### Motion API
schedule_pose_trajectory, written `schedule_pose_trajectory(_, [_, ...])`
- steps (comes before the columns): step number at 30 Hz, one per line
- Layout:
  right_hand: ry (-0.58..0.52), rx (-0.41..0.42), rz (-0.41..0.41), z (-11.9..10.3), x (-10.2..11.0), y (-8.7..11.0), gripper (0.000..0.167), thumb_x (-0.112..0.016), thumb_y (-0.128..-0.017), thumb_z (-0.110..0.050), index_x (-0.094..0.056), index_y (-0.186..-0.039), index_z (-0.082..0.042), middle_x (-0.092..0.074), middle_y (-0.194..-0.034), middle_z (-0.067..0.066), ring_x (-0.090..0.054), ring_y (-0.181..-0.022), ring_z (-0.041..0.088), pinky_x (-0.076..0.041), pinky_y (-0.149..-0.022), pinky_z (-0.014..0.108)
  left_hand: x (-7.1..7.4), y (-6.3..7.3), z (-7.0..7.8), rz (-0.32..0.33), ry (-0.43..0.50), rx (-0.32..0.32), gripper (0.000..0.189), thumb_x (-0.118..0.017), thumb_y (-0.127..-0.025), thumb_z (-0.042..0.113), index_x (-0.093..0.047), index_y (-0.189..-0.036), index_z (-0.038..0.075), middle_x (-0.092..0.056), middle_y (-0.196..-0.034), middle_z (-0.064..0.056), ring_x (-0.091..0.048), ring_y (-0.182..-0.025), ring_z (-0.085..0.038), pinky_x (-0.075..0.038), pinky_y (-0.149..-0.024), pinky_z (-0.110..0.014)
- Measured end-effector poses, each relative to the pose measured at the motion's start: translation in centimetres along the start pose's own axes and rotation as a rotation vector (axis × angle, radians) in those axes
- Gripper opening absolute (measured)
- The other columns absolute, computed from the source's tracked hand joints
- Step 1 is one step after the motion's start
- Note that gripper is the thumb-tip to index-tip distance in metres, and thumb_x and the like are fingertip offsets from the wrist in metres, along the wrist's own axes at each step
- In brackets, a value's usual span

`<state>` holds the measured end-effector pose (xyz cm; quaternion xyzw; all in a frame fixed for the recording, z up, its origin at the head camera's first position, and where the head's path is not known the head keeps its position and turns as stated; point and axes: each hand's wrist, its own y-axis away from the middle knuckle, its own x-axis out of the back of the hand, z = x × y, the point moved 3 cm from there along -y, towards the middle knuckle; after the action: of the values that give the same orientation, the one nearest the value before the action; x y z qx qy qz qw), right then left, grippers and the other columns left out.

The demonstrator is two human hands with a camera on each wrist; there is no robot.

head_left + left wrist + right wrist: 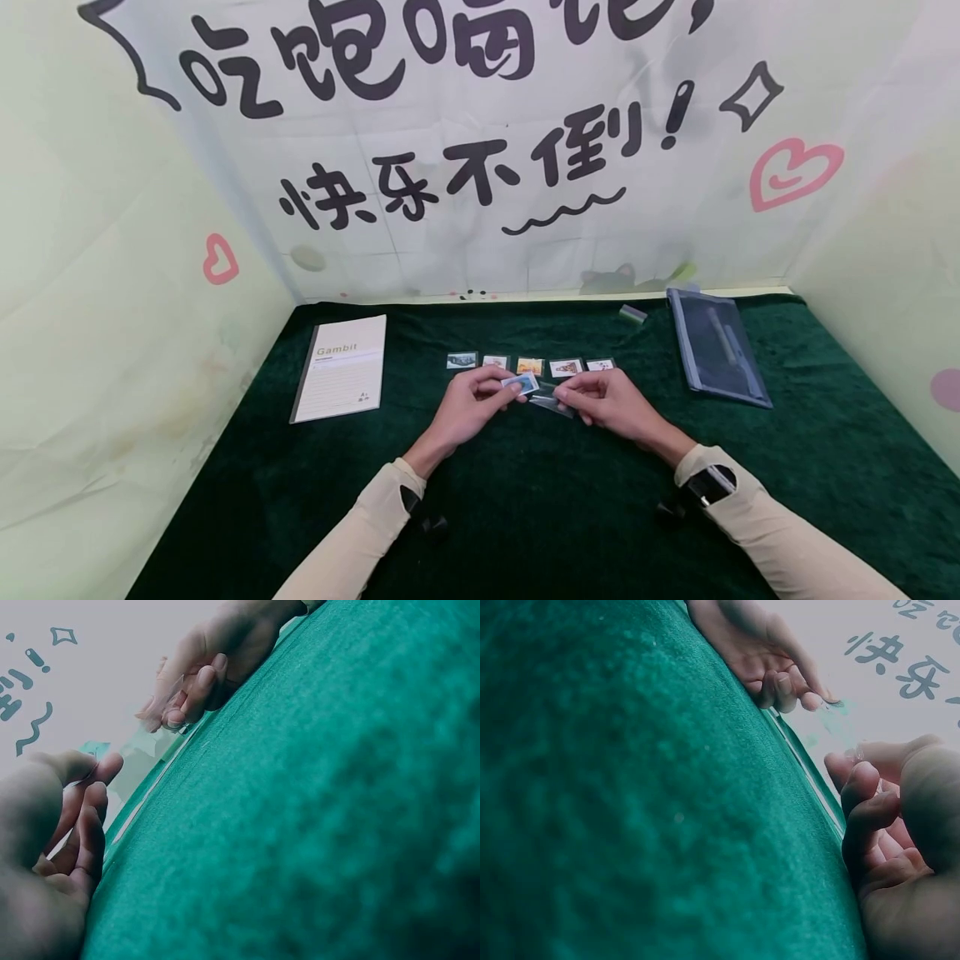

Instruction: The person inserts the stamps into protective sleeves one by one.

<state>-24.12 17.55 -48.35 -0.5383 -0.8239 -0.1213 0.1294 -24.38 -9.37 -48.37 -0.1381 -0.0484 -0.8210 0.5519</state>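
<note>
Between thumb and fingers, my left hand (471, 402) pinches a small blue-and-white stamp (521, 383). My right hand (617, 407) pinches a small clear plastic sleeve (552, 404) by its right end. The stamp and the sleeve overlap in the head view, held up in front of a row of several picture stamps (462, 361) in clear sleeves. From the left wrist, the clear sleeve (142, 754) spans the gap between both hands. In the right wrist view the left hand's thumb (799, 652) presses at the far end of the clear film.
A notebook (341, 375) marked Gambit lies at the left on the dark green cloth (360, 475). At the right is a blue zip pouch (716, 346) with things inside. A small striped block (633, 314) lies near the back edge, before the printed backdrop (450, 258).
</note>
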Motion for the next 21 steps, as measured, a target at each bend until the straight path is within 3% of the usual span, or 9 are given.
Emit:
schedule_pose_trajectory(6, [-0.018, -0.015, 0.018, -0.02, 0.08, 0.01, 0.034, -0.071, -0.104, -0.044, -0.078, -0.118, -0.014, -0.079, -0.099, 0.009, -0.063, -0.066, 0.015, -0.052, -0.062, 0.025, -0.05, -0.05, -0.09, -0.021, 0.001, -0.001, 0.026, -0.071, -0.105, 0.045, -0.075, -0.123, 0.027, -0.084, -0.108, 0.004, -0.070, -0.098, -0.023, -0.055, -0.089, -0.039])
schedule_pose_trajectory(13, [-0.043, -0.034, 0.028, -0.06, 0.10, 0.01, 0.036, -0.073, -0.103, -0.046, -0.076, -0.118, -0.013, -0.067, -0.080, 0.004, -0.058, -0.062, 0.014, -0.047, -0.056, 0.024, -0.20, 0.03, 0.11, -0.072, -0.038, 0.004, 0.027, -0.071, -0.105, 0.044, -0.076, -0.123, 0.024, -0.083, -0.107, 0.002, -0.065, -0.088, -0.019, -0.049, -0.084, -0.032])
schedule_pose_trajectory(21, [-0.060, -0.025, 0.019, -0.09, 0.05, 0.05, 0.034, -0.074, -0.103, -0.042, -0.075, -0.118, -0.012, -0.071, -0.087, 0.009, -0.060, -0.064, 0.015, -0.049, -0.058, 0.025, -0.33, -0.36, -0.23, -0.171, -0.084, 0.041, 0.028, -0.070, -0.107, 0.037, -0.076, -0.129, 0.020, -0.084, -0.110, 0.000, -0.067, -0.090, -0.025, -0.046, -0.079, -0.025])
